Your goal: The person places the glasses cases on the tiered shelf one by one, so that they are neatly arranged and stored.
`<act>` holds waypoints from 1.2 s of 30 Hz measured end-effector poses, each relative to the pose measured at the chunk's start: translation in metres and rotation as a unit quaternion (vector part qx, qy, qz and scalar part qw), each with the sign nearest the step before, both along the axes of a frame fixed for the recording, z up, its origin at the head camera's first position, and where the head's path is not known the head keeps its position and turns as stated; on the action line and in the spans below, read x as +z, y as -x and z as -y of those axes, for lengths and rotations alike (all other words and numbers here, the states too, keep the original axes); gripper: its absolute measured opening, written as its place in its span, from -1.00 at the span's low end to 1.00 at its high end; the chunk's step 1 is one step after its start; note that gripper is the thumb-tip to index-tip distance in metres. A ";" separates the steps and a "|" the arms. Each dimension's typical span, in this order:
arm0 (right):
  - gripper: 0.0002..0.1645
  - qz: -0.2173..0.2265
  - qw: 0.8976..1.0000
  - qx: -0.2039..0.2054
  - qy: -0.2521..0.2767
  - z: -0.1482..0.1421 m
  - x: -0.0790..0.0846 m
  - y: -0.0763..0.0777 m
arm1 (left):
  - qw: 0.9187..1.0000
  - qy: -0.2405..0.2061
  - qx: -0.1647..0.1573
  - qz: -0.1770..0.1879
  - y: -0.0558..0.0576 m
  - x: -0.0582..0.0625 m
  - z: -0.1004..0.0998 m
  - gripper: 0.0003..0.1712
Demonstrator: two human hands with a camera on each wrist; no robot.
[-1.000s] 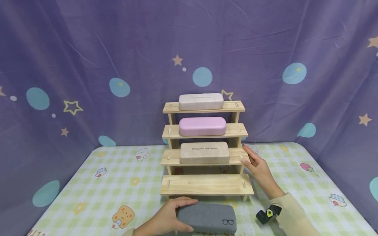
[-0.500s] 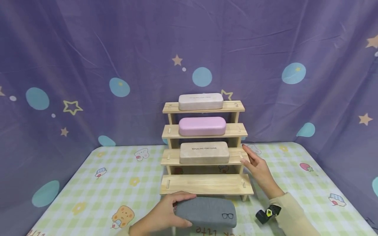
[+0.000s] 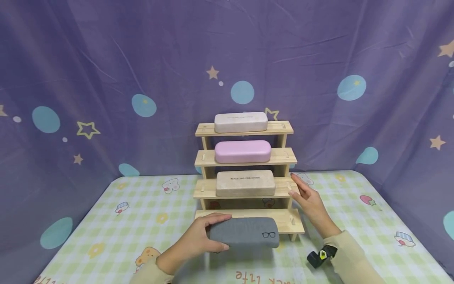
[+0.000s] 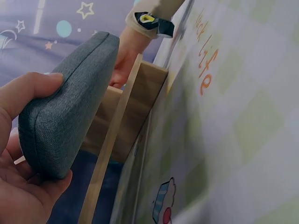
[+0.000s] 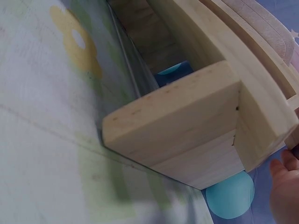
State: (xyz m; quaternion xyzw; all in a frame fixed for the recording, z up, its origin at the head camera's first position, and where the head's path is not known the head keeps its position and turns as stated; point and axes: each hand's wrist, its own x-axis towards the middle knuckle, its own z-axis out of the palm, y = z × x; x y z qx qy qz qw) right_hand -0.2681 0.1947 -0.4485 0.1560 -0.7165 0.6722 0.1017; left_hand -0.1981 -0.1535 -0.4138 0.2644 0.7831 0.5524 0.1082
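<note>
My left hand (image 3: 198, 236) grips the left end of a grey glasses case (image 3: 244, 232) with a small glasses print, thumb and fingers on opposite sides. The case (image 4: 74, 102) hangs off the table, in front of and partly over the lowest shelf of a wooden stepped display rack (image 3: 289, 221). My right hand (image 3: 313, 205) holds the right end of the rack's second shelf from the bottom, thumb at its front and index finger farther back. In the right wrist view only part of that hand (image 5: 286, 186) shows, beside the rack's side panel (image 5: 187, 126).
Each upper shelf bears a case: a beige one (image 3: 245, 187), a pink one (image 3: 242, 152) and a pale one (image 3: 241, 122) on top. A checked tablecloth (image 3: 149, 225) lies under the rack. Behind hangs a purple curtain (image 3: 177, 59). A black wrist strap (image 3: 322, 256) sits at the right sleeve.
My left hand has lifted the grey glasses case from near the table and carried it forward to the lowest shelf. The right hand has stayed at the rack's side.
</note>
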 end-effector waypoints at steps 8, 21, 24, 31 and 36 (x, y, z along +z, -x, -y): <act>-0.26 -0.001 1.000 0.000 -0.003 0.000 0.001 0.001 | 1.000 -0.002 0.023 -0.014 0.015 0.003 -0.003 -0.23; -0.26 -0.002 1.000 0.003 -0.001 0.002 0.002 0.001 | 0.999 -0.015 0.031 0.009 0.031 0.000 -0.012 -0.20; -0.26 -0.002 1.000 0.001 -0.003 0.001 0.002 0.001 | 0.999 -0.020 0.038 0.022 0.034 -0.002 -0.013 -0.19; -0.27 0.000 1.000 -0.002 -0.006 0.000 0.002 0.000 | 0.999 -0.025 0.036 0.029 0.037 -0.005 -0.014 -0.19; -0.27 0.004 1.000 -0.003 -0.005 0.000 0.002 -0.001 | 0.999 -0.017 0.041 0.031 0.039 -0.006 -0.015 -0.18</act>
